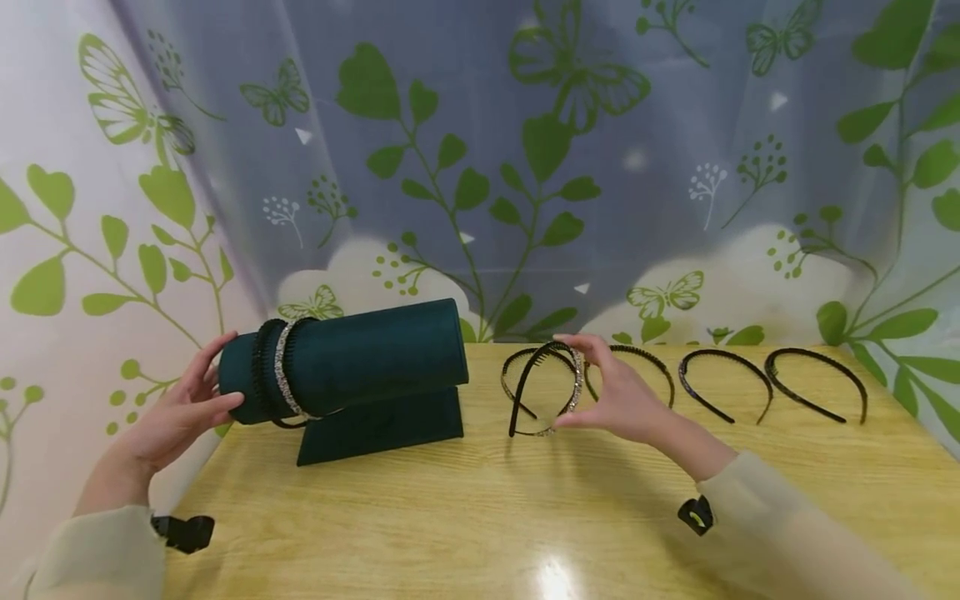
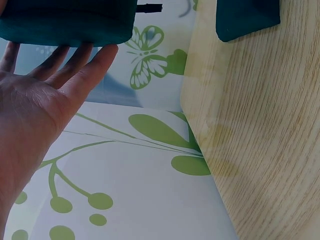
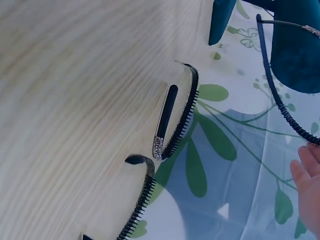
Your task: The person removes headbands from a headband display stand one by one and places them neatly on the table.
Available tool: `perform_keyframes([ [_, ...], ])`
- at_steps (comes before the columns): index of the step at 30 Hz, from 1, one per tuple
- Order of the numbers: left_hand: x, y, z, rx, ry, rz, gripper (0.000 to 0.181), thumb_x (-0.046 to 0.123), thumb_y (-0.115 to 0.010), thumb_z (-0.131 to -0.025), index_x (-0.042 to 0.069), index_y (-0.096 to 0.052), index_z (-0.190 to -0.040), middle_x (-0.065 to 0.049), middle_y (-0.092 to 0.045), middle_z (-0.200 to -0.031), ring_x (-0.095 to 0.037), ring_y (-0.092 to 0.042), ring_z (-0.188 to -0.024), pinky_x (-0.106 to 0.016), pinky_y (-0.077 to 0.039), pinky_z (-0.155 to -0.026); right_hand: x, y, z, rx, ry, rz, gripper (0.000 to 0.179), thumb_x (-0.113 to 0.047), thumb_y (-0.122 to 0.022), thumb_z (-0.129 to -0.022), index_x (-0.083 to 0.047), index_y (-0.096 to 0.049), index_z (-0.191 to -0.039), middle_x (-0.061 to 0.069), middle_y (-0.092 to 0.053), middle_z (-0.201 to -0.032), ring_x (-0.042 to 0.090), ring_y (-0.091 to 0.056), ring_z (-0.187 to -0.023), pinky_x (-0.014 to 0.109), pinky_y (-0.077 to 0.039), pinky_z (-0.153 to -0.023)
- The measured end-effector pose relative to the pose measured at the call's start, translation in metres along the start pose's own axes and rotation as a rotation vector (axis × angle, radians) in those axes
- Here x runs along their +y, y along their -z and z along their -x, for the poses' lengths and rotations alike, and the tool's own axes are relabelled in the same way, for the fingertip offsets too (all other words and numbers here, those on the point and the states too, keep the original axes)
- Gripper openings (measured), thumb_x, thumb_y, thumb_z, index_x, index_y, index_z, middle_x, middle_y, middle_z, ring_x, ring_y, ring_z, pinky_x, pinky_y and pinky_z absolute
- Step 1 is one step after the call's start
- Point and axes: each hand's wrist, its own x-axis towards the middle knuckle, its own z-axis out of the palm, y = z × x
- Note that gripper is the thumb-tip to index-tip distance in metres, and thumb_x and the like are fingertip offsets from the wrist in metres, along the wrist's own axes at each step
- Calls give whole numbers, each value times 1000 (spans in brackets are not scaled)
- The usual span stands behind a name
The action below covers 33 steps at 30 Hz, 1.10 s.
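A dark green cylindrical headband stand is at the left of the table in the head view. A black headband and a silver sparkly headband sit around its left part. My left hand holds the cylinder's left end, thumb in front and fingers behind. My right hand pinches a black headband with a rhinestone-covered band between thumb and fingers, upright over the table to the right of the stand. In the right wrist view that headband overlaps the stand, and only some fingertips show.
Behind and right of the right hand, several headbands lie in a row on the wooden table: one behind the held one, a toothed one, a dark one and a black one. A leaf-patterned curtain hangs behind.
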Motion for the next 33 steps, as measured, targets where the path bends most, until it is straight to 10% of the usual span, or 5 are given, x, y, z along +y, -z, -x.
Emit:
perform_keyframes([
  [14,2,-1,-2,12,-5,-1,78,-11,-40,-99,33,-9,-156,4,-31,-142,-7,-51,-116,-29,-50,-85,-1,4,21,-156,117,6,98,-37,-90,-66,-9,-35,-141,7,-37,-142,30,-35,-133,51,-30,-107],
  [33,-1,-2,0,17,-8,17,78,-11,-40,-99,32,-10,-156,5,-33,-141,-7,-52,-116,-31,-50,-84,8,-43,12,-464,203,207,81,-53,-80,-75,-20,-46,-141,0,-38,-137,20,-38,-125,46,-41,-96],
])
